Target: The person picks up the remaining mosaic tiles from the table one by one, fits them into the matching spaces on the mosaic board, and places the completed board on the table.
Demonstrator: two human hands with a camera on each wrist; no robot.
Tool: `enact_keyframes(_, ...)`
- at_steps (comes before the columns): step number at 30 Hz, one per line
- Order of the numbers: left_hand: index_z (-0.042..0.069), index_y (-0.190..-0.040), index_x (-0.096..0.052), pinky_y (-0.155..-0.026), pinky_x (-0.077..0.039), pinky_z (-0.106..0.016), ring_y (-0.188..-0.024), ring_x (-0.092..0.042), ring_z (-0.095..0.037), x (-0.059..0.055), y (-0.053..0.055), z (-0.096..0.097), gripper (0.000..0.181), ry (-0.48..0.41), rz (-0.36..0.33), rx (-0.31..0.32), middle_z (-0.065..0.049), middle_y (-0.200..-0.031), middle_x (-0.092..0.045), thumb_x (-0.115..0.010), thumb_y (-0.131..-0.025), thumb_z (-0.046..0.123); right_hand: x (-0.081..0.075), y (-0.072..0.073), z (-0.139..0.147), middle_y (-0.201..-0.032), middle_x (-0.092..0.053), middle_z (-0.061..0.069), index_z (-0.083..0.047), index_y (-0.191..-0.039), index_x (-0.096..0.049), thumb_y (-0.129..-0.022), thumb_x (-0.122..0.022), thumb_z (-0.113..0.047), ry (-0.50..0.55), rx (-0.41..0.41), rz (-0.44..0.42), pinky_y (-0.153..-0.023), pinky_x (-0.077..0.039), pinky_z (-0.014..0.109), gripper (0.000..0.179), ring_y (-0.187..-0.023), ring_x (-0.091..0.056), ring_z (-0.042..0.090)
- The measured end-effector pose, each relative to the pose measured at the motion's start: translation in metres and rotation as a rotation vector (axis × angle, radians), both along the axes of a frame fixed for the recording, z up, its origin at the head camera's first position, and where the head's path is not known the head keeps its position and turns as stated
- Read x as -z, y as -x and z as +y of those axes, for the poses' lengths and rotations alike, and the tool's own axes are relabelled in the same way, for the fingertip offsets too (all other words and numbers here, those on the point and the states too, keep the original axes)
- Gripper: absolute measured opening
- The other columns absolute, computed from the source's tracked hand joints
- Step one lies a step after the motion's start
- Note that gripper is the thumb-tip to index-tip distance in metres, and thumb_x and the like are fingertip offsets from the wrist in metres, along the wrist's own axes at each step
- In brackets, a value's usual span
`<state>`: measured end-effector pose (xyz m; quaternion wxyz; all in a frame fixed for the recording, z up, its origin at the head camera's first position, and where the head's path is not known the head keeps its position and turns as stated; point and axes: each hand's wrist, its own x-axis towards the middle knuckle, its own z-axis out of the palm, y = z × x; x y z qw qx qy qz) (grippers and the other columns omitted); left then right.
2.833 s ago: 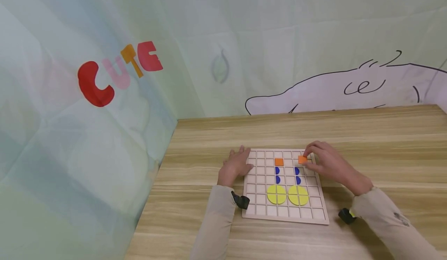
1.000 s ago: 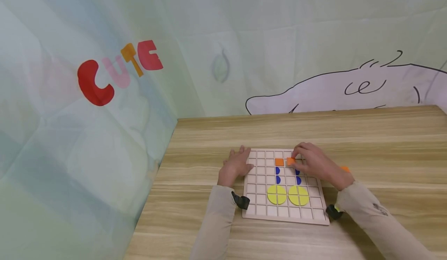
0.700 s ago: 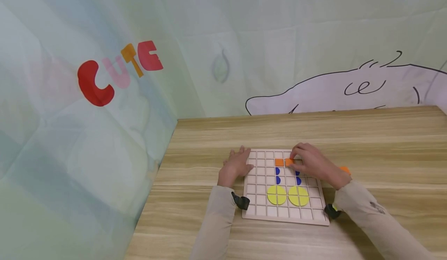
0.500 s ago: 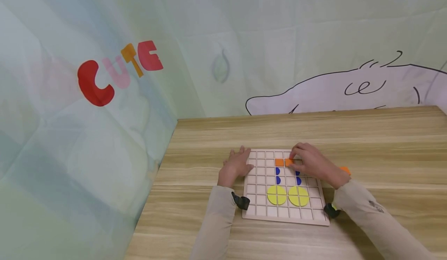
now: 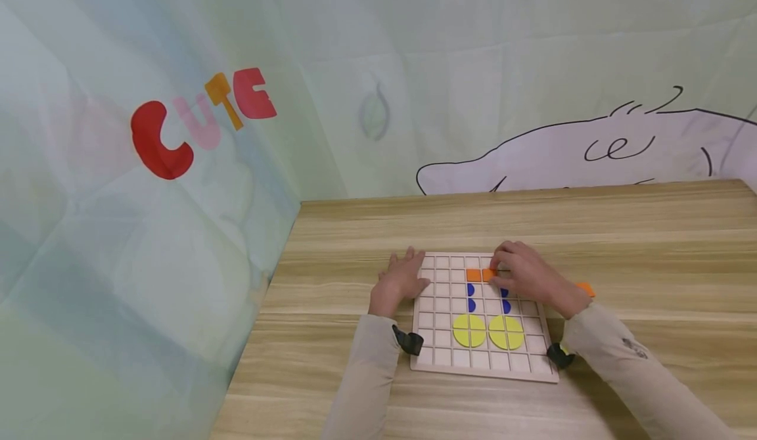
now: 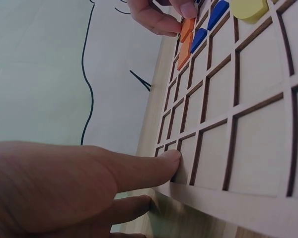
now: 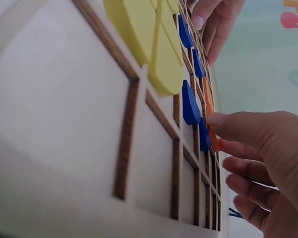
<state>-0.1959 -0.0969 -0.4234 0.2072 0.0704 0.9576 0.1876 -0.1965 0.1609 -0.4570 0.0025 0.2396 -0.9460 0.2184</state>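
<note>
A pale wooden grid board (image 5: 485,375) lies on the table. My left hand (image 5: 399,283) rests on its upper left edge, thumb on the grid and fingers spread. With thumb and index finger, my right hand (image 5: 526,272) pinches an orange square tile (image 5: 487,275) in a cell of the second row. Directly left of it sits another orange square tile (image 5: 474,275). Blue half-circle tiles (image 5: 471,305) stand below in two columns, the right ones partly covered by my right hand. Yellow quarter-circle tiles form two discs, a left one (image 5: 470,330) and a right one (image 5: 506,331).
Another orange piece (image 5: 585,289) lies on the wooden table (image 5: 355,230) beyond my right wrist, partly hidden. Behind the table hangs a printed cloth (image 5: 355,66), and a second cloth side with coloured letters (image 5: 162,141) borders it on the left.
My right hand has carried the orange tile left and lowered it into the cell beside the other orange tile. The orange piece on the table has come into view. My left hand stays put.
</note>
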Motion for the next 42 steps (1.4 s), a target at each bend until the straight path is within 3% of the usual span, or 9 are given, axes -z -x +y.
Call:
enact_keyframes(31, 0.017, -0.152, -0.028, -0.111, -0.012, -0.07, -0.147, -0.006, -0.041, -0.001, -0.001, 0.001, 0.06, -0.022, 0.006, -0.016, -0.008, -0.161, -0.013, -0.053, -0.098, 0.025, -0.008, -0.003, 0.008, -0.113, -0.061, 0.011, -0.007, -0.102, -0.069, -0.085, -0.073, -0.021, 0.015, -0.009, 0.027, -0.094, -0.046, 0.05, 0.022, -0.108, -0.054, 0.03)
enact_keyframes(42, 0.016, -0.152, -0.028, -0.111, -0.013, -0.069, -0.147, -0.005, -0.04, -0.001, -0.001, 0.0, 0.06, -0.031, 0.002, -0.022, -0.008, -0.161, -0.013, -0.053, -0.098, 0.025, -0.011, -0.018, 0.022, -0.116, -0.061, 0.014, -0.007, -0.102, -0.069, -0.085, -0.073, -0.018, 0.016, 0.05, 0.037, -0.094, -0.047, 0.052, 0.021, -0.109, -0.054, 0.033)
